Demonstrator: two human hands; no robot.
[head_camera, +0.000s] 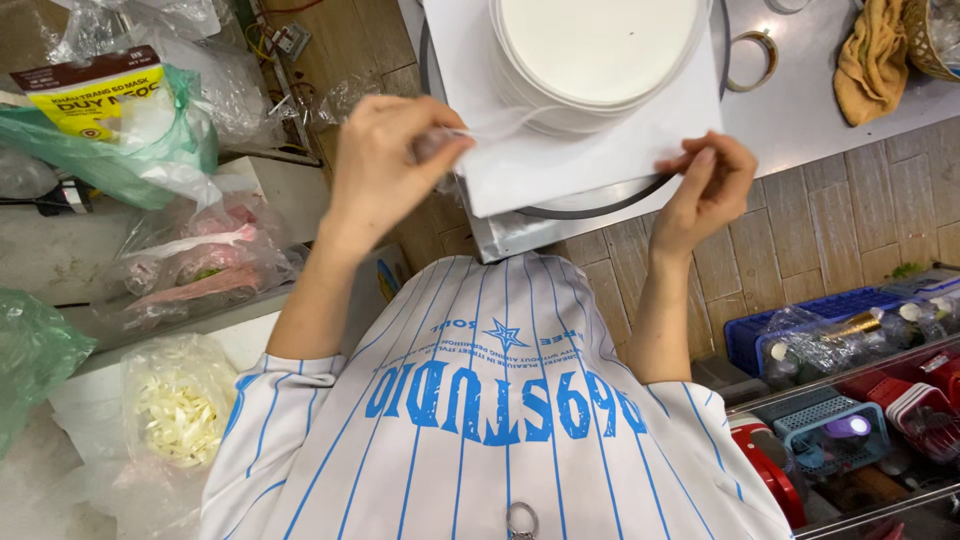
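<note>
My left hand (385, 160) pinches a thin clear strip (495, 125) that runs along the side of a round white cake (600, 50). The cake stands on a square white board (580, 150) on a dark turntable (590, 208) atop a metal counter (800, 110). My right hand (708, 185) grips the front right edge of the white board, fingers curled on it. Below both arms my white shirt with blue stripes fills the lower middle.
Clear and green plastic bags (110, 130) lie on the left, one bag holding pale shreds (180, 415). A yellow cloth (872, 60) and a tape roll (752, 58) rest on the counter. Blue and red crates (850, 400) with bottles stand at lower right.
</note>
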